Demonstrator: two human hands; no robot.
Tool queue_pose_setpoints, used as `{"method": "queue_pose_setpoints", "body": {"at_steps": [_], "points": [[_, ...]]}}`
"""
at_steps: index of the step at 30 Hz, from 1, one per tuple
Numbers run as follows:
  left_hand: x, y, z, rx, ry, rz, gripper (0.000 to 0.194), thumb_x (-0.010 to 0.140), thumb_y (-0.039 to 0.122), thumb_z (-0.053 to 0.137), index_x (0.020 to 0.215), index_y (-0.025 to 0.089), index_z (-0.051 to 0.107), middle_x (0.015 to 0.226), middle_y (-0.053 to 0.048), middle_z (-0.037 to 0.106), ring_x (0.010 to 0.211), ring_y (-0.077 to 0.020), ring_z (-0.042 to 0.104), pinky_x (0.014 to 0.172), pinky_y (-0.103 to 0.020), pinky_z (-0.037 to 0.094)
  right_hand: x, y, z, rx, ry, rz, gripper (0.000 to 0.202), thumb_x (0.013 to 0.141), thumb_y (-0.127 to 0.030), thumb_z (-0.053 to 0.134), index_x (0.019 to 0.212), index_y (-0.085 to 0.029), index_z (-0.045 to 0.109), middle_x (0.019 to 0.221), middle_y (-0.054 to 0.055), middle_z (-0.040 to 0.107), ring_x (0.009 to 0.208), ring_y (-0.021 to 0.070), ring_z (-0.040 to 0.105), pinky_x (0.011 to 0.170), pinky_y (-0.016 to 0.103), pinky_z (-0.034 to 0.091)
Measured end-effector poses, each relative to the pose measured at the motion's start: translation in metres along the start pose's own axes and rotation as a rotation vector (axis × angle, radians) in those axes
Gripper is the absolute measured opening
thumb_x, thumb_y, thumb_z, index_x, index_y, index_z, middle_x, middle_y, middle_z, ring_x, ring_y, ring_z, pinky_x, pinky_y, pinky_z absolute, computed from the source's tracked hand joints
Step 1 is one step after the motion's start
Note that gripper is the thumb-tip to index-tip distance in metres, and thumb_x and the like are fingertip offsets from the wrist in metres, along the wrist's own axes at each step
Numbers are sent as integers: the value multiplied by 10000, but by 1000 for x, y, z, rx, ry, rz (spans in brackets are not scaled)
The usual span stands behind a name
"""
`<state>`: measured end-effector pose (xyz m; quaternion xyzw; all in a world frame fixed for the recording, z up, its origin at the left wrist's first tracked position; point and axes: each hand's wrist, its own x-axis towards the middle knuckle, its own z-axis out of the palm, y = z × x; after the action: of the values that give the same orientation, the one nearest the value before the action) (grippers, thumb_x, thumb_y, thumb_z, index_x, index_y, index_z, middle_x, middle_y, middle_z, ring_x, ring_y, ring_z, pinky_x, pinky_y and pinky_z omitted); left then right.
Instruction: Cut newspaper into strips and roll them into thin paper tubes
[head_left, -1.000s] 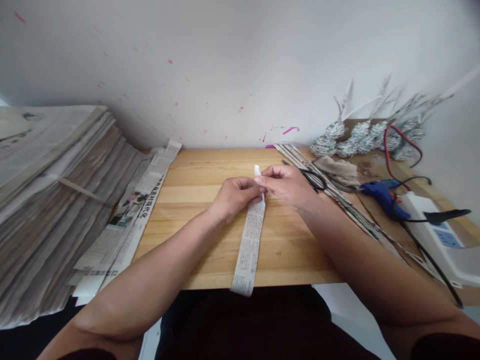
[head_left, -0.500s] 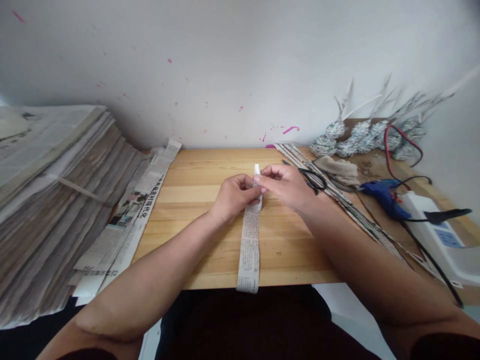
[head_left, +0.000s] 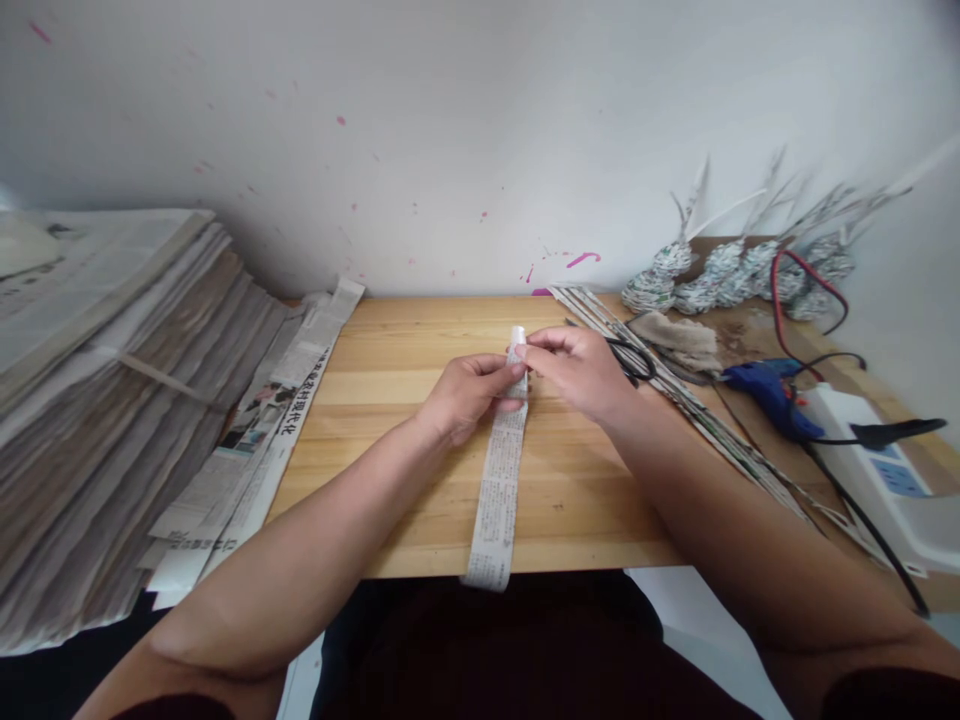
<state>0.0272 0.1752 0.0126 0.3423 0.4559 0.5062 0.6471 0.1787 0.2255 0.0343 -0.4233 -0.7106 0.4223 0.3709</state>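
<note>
A long strip of newspaper (head_left: 496,500) runs from my fingers toward me, and its near end hangs slightly past the table's front edge. My left hand (head_left: 469,395) pinches the strip near its far end between thumb and fingers. Just beyond, my right hand (head_left: 574,368) grips the same end from the right side. A short whitish tip of the strip sticks out past my fingertips. Whether that tip is folded or rolled, I cannot tell.
On the left stand a tall tied stack of newspapers (head_left: 142,400) and loose newspaper strips (head_left: 262,430). To the right lie black-handled scissors (head_left: 636,362), thin paper rods (head_left: 697,430), a brownish cloth (head_left: 675,340), a blue glue gun (head_left: 772,395), a white power strip (head_left: 892,480) and woven paper pieces (head_left: 712,275).
The far end of the strip has shifted slightly right, while its near end has swung a little left. My left thumb lies straighter along the strip, and both hands still hold it.
</note>
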Motion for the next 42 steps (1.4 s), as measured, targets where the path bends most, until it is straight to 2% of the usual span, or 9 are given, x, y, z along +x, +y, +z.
{"method": "queue_pose_setpoints", "body": {"at_steps": [7, 13, 17, 21, 25, 28, 33, 37, 42], "points": [[1, 2, 1, -34, 84, 73, 319, 550, 290, 906, 713, 110, 700, 744, -8, 643, 693, -90, 587, 709, -272, 551, -1, 2, -3, -42, -34, -47, 261, 775, -419, 762, 865, -175, 785, 840, 64, 765, 733, 182, 648, 680, 313, 493], [1, 4, 1, 37, 116, 99, 339, 536, 297, 914, 704, 124, 676, 695, 2, 630, 637, -89, 571, 676, -277, 526, 1, 5, -6, -107, -22, -33, 273, 829, -430, 687, 782, -177, 779, 735, 36, 713, 664, 158, 587, 603, 289, 430], [1, 4, -1, 34, 92, 99, 324, 562, 336, 903, 733, 132, 718, 746, -10, 651, 675, -93, 574, 710, -278, 527, 3, 7, -7, -125, -18, -37, 276, 855, -393, 636, 733, -173, 751, 658, 12, 645, 615, 142, 537, 586, 285, 399], [1, 4, -2, 69, 56, 80, 318, 571, 356, 895, 749, 135, 751, 760, -23, 663, 683, -95, 561, 710, -270, 512, 4, 7, -8, -73, -65, -55, 272, 847, -409, 655, 750, -173, 748, 704, 21, 663, 650, 147, 551, 613, 288, 411], [2, 4, -1, 80, 99, 108, 322, 550, 363, 905, 691, 135, 726, 701, -16, 642, 663, -99, 550, 680, -269, 499, 3, 7, -8, -45, -42, -43, 277, 781, -445, 740, 796, -170, 761, 739, 30, 685, 669, 152, 558, 618, 289, 410], [2, 5, 0, 49, 122, 127, 326, 548, 351, 909, 672, 134, 702, 675, -1, 623, 643, -89, 544, 668, -259, 505, 4, 6, -8, -15, -40, -28, 280, 808, -444, 699, 766, -172, 749, 665, 11, 630, 613, 134, 516, 582, 283, 378], [1, 3, 0, -6, 60, 95, 259, 657, 304, 851, 763, 140, 681, 750, -24, 681, 713, -129, 650, 674, -270, 532, 3, 5, -10, 7, -68, -9, 291, 839, -421, 659, 677, -179, 684, 609, -12, 559, 564, 111, 451, 543, 274, 339], [2, -1, 0, 64, 45, 108, 199, 686, 229, 814, 805, 130, 688, 763, -43, 707, 701, -123, 652, 692, -269, 535, 3, 7, -11, -18, -74, 4, 297, 845, -415, 651, 661, -183, 667, 613, -9, 565, 562, 114, 455, 520, 266, 333], [2, -6, 1, 149, 26, 137, 197, 701, 267, 802, 812, 124, 726, 811, -53, 727, 723, -118, 655, 735, -270, 541, 4, 9, -11, -6, -40, 13, 289, 808, -441, 691, 698, -175, 712, 589, -15, 566, 529, 104, 434, 497, 260, 321]]}}
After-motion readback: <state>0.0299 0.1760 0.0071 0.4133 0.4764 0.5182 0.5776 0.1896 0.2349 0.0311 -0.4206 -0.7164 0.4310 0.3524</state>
